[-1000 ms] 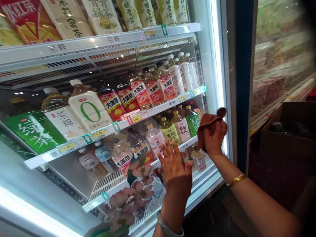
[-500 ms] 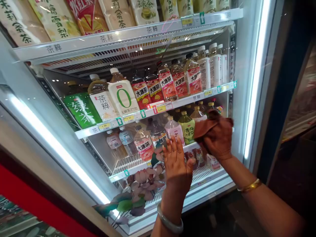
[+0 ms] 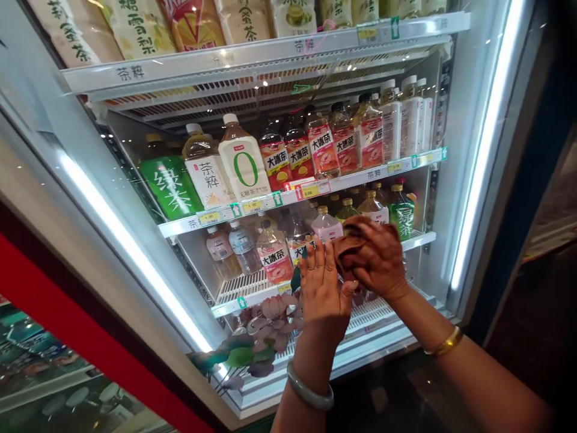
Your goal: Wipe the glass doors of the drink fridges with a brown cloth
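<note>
My left hand (image 3: 324, 291) lies flat with its fingers stretched out against the glass door of a lit drinks fridge, and a pale jade bangle (image 3: 310, 391) circles its wrist. Just right of it, my right hand (image 3: 383, 258) grips a brown cloth (image 3: 349, 243) pressed to the glass, below a gold bracelet (image 3: 446, 343)'s level up the arm. The cloth is bunched under the fingers. Behind the glass, a pink-labelled bottle (image 3: 327, 224) and a green-labelled bottle (image 3: 402, 213) stand near the hands. Leaf and petal shapes (image 3: 246, 355) show on the door at its lower left.
Bottled drinks fill several shelves, among them a large bottle marked 0 (image 3: 244, 165) and a green tea bottle (image 3: 169, 183). A shelf edge (image 3: 180, 230) carries price tags. A red frame strip (image 3: 67, 319) borders the door at left, with another glass-fronted case below it.
My right hand has moved left with the cloth, closer to my left hand. My left hand stays flat on the glass. The view has shifted slightly, uncovering the green-labelled bottle at right.
</note>
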A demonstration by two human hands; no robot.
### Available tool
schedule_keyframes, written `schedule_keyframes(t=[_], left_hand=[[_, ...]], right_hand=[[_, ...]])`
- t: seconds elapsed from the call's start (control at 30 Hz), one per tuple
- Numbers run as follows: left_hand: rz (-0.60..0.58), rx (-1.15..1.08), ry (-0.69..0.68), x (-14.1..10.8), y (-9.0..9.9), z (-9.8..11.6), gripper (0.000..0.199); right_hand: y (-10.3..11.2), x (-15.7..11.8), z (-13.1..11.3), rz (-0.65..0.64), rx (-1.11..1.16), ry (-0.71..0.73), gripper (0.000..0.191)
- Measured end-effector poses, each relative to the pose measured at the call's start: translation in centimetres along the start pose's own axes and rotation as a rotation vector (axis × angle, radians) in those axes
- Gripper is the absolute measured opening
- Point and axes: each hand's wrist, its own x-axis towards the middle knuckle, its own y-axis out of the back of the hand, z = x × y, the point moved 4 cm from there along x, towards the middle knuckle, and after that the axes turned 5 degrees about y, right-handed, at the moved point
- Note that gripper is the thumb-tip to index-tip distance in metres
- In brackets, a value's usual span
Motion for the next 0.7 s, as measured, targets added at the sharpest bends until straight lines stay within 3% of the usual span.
schedule_keyframes(t=[0.07,0.13,0.2,0.3,0.4,0.47,0.57,0.63,0.7], left_hand=[[-0.008,0.023,0.02,0.0,0.6,-0.7,0.075],[-0.011,0.033,0.049,-0.2,1.2,-1.4,0.074],[-0.003,0.019,0.058,-0.4,1.7,-2.2,0.076],[0.037,0.011,0.05,-0.5,3.2,-3.4,0.077],[0.078,0.015,0.059,-0.5,5.2,-4.8,0.074],[0.101,0.005,0.083,-0.6,6.5,-5.7,0.072],[0.119,-0.001,0.118,-0.9,7.7,-6.6,0.072],[0.11,0.015,0.116,-1.2,8.0,-6.8,0.074],[0.085,0.041,0.104,-1.7,8.0,-7.0,0.075]], right_hand=[[-0.4,0.4,0.3,0.054,-0.073,-0.243,0.043],[-1.2,0.9,-1.8,0.067,-0.092,-0.409,0.047],[-2.3,1.2,-5.6,-0.012,-0.029,-0.365,0.042],[-2.9,0.7,-9.9,-0.098,0.065,-0.048,0.032],[-2.5,0.0,-9.2,-0.137,0.103,0.191,0.021],[-2.2,0.6,-6.5,-0.103,0.086,0.083,0.034],[-2.1,2.1,-4.5,0.031,-0.02,-0.297,0.054],[-2.7,2.7,-6.7,0.022,-0.032,-0.37,0.055],[-3.5,3.0,-10.9,-0.068,0.043,-0.22,0.046]])
